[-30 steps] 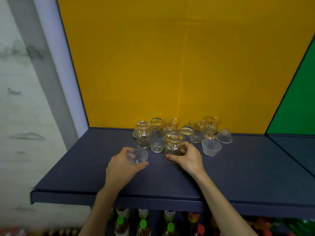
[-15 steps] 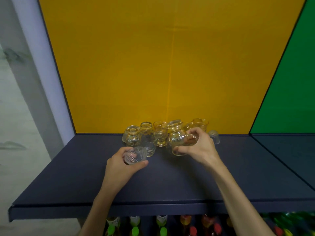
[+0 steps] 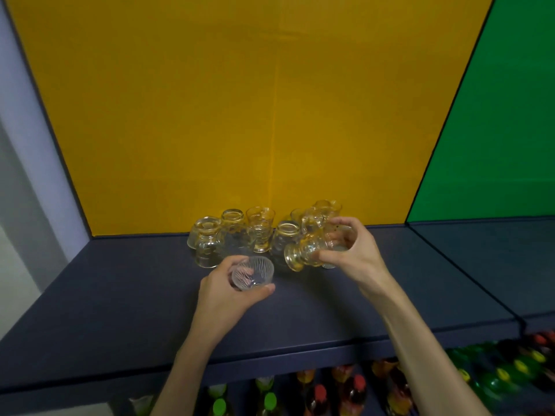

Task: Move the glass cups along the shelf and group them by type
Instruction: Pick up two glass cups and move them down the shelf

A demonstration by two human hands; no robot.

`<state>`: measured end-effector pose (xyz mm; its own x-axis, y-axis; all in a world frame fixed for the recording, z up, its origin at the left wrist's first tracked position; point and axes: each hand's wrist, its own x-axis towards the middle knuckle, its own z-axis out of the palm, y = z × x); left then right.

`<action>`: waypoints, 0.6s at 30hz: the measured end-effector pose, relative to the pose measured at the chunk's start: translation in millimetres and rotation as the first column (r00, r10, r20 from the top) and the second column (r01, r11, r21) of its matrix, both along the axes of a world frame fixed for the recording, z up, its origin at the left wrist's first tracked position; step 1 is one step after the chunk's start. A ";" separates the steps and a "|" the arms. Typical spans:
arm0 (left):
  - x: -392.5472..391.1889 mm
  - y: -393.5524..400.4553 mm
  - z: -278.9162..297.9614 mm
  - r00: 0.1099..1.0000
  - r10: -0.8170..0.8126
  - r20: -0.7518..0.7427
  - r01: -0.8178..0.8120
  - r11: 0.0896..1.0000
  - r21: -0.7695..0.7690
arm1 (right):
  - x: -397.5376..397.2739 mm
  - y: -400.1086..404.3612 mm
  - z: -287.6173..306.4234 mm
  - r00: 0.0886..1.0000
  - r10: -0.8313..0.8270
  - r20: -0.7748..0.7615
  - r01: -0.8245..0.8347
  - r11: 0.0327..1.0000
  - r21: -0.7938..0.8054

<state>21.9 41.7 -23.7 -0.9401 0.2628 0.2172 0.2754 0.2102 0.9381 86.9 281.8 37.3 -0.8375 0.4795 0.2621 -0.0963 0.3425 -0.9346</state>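
Note:
My left hand grips a small ribbed glass bowl-cup, tipped so its inside faces me, just above the dark shelf. My right hand holds a footed glass cup lifted and tilted with its base toward the left; another small glass shows between its fingers. Behind them a cluster of several clear glass cups stands against the yellow back panel, some of them footed and others ribbed.
The yellow back wall meets a green panel on the right, where a second shelf section begins. Bottles with coloured caps stand on the level below. A white post bounds the left side.
My right hand has lifted the footed cup off the shelf and tilted it to the right. My left hand raised and tipped the ribbed cup. The view has moved closer.

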 end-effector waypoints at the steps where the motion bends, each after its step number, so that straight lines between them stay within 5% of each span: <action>1: 0.8 4.4 -0.7 1.000 -0.016 0.005 0.016 1.000 0.008 | 1.7 1.4 -1.0 1.000 -0.001 -0.011 0.000 0.999 -0.047; 18: 71.5 194.1 12.1 0.934 -0.352 -0.056 0.354 0.934 0.043 | 131.2 135.2 -12.2 0.961 -0.234 -0.150 0.142 0.876 -0.461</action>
